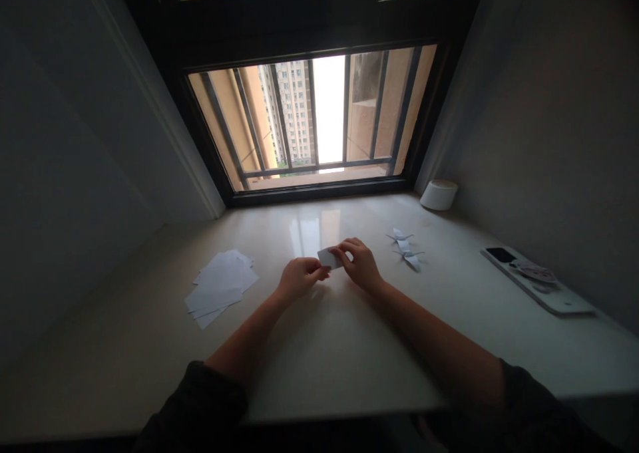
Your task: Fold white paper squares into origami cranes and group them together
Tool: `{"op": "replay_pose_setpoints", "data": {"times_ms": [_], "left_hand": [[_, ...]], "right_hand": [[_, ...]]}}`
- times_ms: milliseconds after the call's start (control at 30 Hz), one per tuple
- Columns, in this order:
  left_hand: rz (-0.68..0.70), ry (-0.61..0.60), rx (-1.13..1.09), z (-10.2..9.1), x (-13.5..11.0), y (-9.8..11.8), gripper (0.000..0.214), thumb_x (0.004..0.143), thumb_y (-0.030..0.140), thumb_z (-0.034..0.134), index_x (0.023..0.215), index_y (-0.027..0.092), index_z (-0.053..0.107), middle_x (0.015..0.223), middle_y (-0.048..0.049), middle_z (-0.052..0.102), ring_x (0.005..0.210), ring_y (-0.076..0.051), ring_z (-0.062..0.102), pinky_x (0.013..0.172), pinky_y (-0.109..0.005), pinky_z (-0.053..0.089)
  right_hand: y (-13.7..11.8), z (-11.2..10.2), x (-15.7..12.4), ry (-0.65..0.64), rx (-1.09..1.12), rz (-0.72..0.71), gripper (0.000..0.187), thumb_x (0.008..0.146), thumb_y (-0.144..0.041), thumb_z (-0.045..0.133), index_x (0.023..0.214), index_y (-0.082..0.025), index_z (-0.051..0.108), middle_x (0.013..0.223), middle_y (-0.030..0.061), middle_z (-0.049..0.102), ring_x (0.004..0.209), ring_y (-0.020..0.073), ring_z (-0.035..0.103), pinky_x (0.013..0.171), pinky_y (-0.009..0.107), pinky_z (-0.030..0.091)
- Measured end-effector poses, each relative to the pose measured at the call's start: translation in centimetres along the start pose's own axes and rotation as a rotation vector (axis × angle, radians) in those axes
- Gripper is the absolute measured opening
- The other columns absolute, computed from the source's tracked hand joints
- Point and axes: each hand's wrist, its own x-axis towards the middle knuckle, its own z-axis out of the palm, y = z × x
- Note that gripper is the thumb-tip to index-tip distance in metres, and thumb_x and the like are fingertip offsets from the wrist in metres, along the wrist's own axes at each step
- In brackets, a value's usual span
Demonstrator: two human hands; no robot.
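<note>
Between my two hands, a small folded piece of white paper (328,258) is held up a little above the sill. My left hand (300,277) pinches its lower left corner, and my right hand (360,265) grips its right side between thumb and fingers. To the left lies a loose, fanned pile of white paper sheets (219,283). Folded paper cranes (405,248) sit close together to the right of my right hand.
The pale, glossy windowsill (319,366) carries everything. A white cylindrical object (438,195) stands in the far right corner by the dark window frame (319,195). At the right, a white phone-like slab (539,283) lies near the wall.
</note>
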Motion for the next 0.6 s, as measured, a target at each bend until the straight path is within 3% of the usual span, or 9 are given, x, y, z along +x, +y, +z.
{"op": "replay_pose_setpoints", "data": {"times_ms": [100, 200, 333, 600], "left_hand": [[-0.078, 0.118, -0.204, 0.3, 0.2, 0.1, 0.032, 0.072, 0.047, 0.061, 0.075, 0.016, 0.07, 0.073, -0.0085, 0.072, 0.069, -0.021, 0.066, 0.061, -0.028, 0.045], [-0.134, 0.229, -0.322, 0.6, 0.2, 0.4, 0.035, 0.072, 0.047, 0.062, 0.08, 0.015, 0.07, 0.077, -0.0106, 0.072, 0.073, -0.022, 0.067, 0.06, -0.027, 0.043], [-0.124, 0.3, -0.391, 0.9, 0.0, 0.7, 0.033, 0.073, 0.047, 0.063, 0.078, 0.015, 0.069, 0.075, -0.0093, 0.072, 0.074, -0.021, 0.067, 0.061, -0.026, 0.043], [-0.078, 0.324, -0.352, 1.2, -0.2, 1.0, 0.03, 0.071, 0.045, 0.065, 0.074, 0.015, 0.069, 0.069, -0.0076, 0.071, 0.069, -0.021, 0.067, 0.06, -0.027, 0.045]], "right_hand": [[0.0, 0.3, 0.1, 0.003, 0.309, 0.226, 0.03, 0.075, -0.048, 0.062, 0.082, -0.019, 0.068, 0.079, 0.0059, 0.066, 0.074, 0.0198, 0.058, 0.069, 0.033, 0.044], [-0.4, 0.6, 0.1, -0.088, 0.543, 0.394, 0.039, 0.065, -0.051, 0.069, 0.088, -0.018, 0.07, 0.082, 0.0063, 0.069, 0.074, 0.02, 0.06, 0.07, 0.033, 0.046], [-1.5, 1.1, -0.2, -0.125, 0.619, 0.456, 0.036, 0.061, -0.049, 0.073, 0.08, -0.018, 0.073, 0.082, 0.0066, 0.071, 0.079, 0.0217, 0.062, 0.076, 0.034, 0.046], [-2.1, 1.0, -0.6, -0.059, 0.687, 0.553, 0.032, 0.057, -0.047, 0.075, 0.073, -0.019, 0.074, 0.074, 0.006, 0.072, 0.076, 0.0216, 0.064, 0.073, 0.033, 0.046]]}}
